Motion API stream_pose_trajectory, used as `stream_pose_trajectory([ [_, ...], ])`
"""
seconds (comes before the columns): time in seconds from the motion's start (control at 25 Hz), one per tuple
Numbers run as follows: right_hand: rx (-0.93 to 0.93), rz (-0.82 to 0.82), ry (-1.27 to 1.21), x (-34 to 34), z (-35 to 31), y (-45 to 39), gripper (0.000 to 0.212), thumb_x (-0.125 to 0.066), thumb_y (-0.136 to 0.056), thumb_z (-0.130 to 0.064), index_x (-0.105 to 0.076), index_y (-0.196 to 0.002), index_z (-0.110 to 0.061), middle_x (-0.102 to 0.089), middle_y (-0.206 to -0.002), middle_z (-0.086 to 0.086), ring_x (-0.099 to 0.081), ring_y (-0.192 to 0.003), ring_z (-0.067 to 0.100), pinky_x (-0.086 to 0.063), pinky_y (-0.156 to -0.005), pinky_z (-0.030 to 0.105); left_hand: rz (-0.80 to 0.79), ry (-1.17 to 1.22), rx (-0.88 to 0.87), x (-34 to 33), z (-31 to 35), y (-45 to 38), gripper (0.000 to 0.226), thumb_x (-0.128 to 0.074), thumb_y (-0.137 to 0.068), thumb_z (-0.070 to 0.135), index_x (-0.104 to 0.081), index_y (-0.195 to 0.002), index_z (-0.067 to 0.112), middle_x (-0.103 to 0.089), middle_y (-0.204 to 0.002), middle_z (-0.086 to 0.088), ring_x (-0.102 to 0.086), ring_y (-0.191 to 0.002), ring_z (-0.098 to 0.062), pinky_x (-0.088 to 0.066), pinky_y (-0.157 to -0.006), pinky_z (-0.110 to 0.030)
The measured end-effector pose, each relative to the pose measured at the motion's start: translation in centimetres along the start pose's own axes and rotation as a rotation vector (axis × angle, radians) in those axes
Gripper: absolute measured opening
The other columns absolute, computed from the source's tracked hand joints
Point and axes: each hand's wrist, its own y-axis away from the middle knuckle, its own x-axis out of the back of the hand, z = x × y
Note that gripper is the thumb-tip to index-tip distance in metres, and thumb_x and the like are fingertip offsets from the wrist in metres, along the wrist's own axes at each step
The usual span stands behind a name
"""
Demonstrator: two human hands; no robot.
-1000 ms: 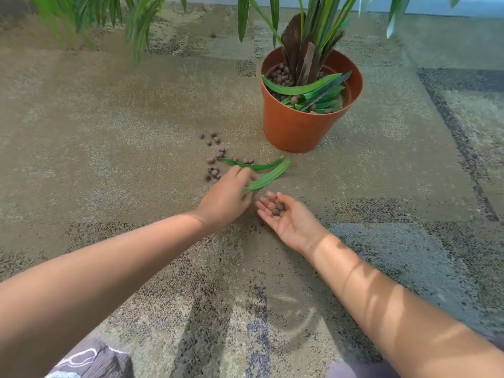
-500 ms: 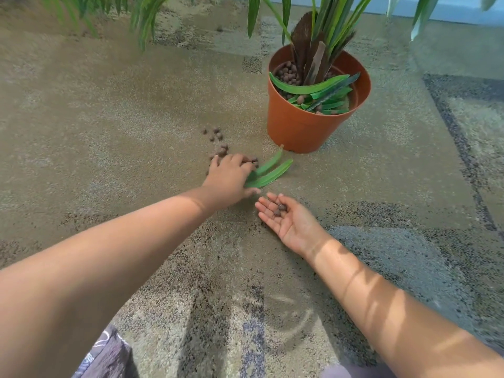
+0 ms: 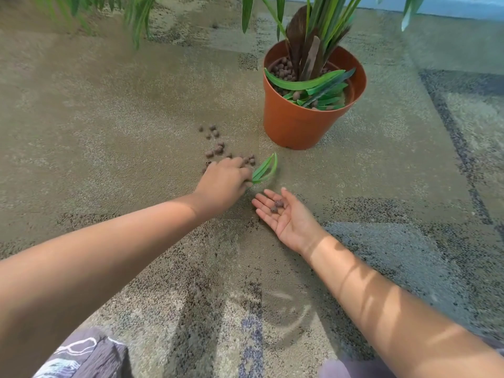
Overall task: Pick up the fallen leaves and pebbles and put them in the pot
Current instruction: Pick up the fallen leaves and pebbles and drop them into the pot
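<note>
The carpeted floor point(image 3: 109, 105), mottled tan and grey, fills the frame; a strip of pale wall shows at the upper right edge. The orange pot point(image 3: 300, 126) stands upright in the upper centre-right of the frame, with the plant rising from it. Several loose green leaves point(image 3: 308, 84) already lie across the brown pebbles inside the pot, so I judge part of the task complete.

My left hand point(image 3: 222, 184) is at frame centre, palm down, fingers curled around the stem ends of two fallen leaves point(image 3: 264, 169). Their tips point toward the pot and appear to be just off the carpet. My right hand point(image 3: 286, 214) rests palm up on the carpet just right of the left hand, fingers straight and relaxed. It carries a few collected pebbles point(image 3: 276, 205) on the palm, not clamped.

Remaining work: a scatter of pebbles point(image 3: 215, 148) lies on the carpet just above and left of my left hand, well short of the pot. The held leaves and the palm pebbles are not yet deposited. I estimate the task as past the midpoint.
</note>
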Motion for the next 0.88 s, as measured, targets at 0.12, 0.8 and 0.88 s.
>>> stream_pose_trajectory([
  [0.12, 0.051, -0.043, 0.01, 0.3, 0.3, 0.1, 0.038, -0.038, -0.097, -0.04, -0.057, -0.107, -0.008, -0.073, -0.096, 0.011, -0.068, -0.094, 0.022, -0.055, -0.079, 0.03, -0.016, -0.074, -0.188, 0.1, 0.4, 0.7, 0.024, -0.05, -0.09, 0.034, -0.064, -0.096, 0.016, -0.056, -0.097, -0.001, -0.053, -0.091, -0.021, -0.037, -0.076, -0.032],
  [0.8, 0.142, -0.075, -0.028, -1.2, -0.5, -0.7, 0.029, -0.051, -0.093, -0.013, -0.055, -0.119, 0.001, -0.064, -0.107, 0.014, -0.061, -0.106, 0.026, -0.054, -0.088, 0.033, 0.074, -0.076, 0.149, 4.2, -6.7, -2.7, 0.036, -0.045, -0.087, -0.004, -0.059, -0.115, 0.014, -0.054, -0.118, -0.009, -0.055, -0.097, -0.022, -0.051, -0.078, -0.028],
  [0.88, 0.152, -0.097, -0.073, -1.0, -0.2, -0.9, 0.034, -0.049, -0.094, -0.02, -0.054, -0.12, 0.001, -0.064, -0.109, 0.015, -0.061, -0.107, 0.027, -0.053, -0.09, 0.032, 0.021, -0.087, 0.227, 4.7, -8.8, -3.7, 0.051, -0.04, -0.084, -0.011, -0.054, -0.125, 0.016, -0.048, -0.129, -0.01, -0.056, -0.104, -0.027, -0.052, -0.079, -0.031],
])
